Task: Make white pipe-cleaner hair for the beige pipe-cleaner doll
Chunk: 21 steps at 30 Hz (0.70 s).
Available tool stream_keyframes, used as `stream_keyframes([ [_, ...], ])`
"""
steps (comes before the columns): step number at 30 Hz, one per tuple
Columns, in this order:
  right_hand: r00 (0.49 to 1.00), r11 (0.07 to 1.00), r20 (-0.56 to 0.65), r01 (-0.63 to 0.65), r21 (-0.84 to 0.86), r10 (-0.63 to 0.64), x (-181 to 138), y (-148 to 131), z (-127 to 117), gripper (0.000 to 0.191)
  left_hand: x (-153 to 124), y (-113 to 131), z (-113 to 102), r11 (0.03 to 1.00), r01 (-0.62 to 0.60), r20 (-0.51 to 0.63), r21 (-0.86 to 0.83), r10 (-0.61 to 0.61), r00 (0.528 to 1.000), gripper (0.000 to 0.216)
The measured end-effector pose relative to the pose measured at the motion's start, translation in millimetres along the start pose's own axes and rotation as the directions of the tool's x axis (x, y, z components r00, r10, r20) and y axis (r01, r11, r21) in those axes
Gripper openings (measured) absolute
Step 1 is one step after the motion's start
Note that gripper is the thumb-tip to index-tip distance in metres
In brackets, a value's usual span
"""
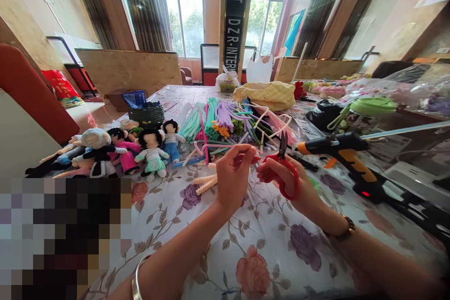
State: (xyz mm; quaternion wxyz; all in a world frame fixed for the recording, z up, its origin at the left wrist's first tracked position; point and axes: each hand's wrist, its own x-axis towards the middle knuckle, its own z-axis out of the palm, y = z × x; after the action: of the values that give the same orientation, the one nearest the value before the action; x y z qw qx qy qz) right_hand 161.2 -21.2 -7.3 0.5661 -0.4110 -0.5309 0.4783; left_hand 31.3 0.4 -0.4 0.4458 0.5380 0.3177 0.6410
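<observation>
My left hand [234,176] is raised over the table's middle, thumb and fingertips pinched together. Something small and pale shows at the fingertips, too small to make out. Close beside it, my right hand [293,180] grips a pair of scissors [293,183] with red handles, the dark blades pointing up and away. The fingertips of both hands nearly meet. Beyond them lies a heap of chenille stems, with mint bundles [197,122], purple ones [225,115] and pink ones [281,126]. Several pale, ridged coiled pieces [206,183] lie left of my left hand.
Several small yarn-like dolls [151,152] sit at the left. A black and orange glue gun [351,154] with a red light stands at the right, near a green-lidded container [372,108]. Farther back lie a yellow checked bag [267,95] and a white plastic bag [260,68].
</observation>
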Motion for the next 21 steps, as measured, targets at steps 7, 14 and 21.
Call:
stream_keyframes([
  [7, 0.994, 0.999, -0.106, -0.029, 0.016, 0.031, 4.2, 3.5, -2.0, 0.027, 1.7, 0.2, 0.0, 0.997, 0.055, 0.093, -0.055, -0.05, 0.994, 0.01],
  [14, 0.992, 0.997, -0.108, 0.067, 0.028, -0.064, 2.7, 4.5, -4.9, 0.025, 1.4, -5.0, -0.1, 0.994, 0.088, 0.155, -0.072, -0.076, 0.985, 0.01],
  [21, 0.98, 0.989, -0.143, 0.131, -0.068, -0.139, 0.9, 1.2, -2.8, 0.031, 0.5, -1.4, -0.1, 0.986, 0.156, 0.134, -0.056, -0.148, 0.98, 0.014],
])
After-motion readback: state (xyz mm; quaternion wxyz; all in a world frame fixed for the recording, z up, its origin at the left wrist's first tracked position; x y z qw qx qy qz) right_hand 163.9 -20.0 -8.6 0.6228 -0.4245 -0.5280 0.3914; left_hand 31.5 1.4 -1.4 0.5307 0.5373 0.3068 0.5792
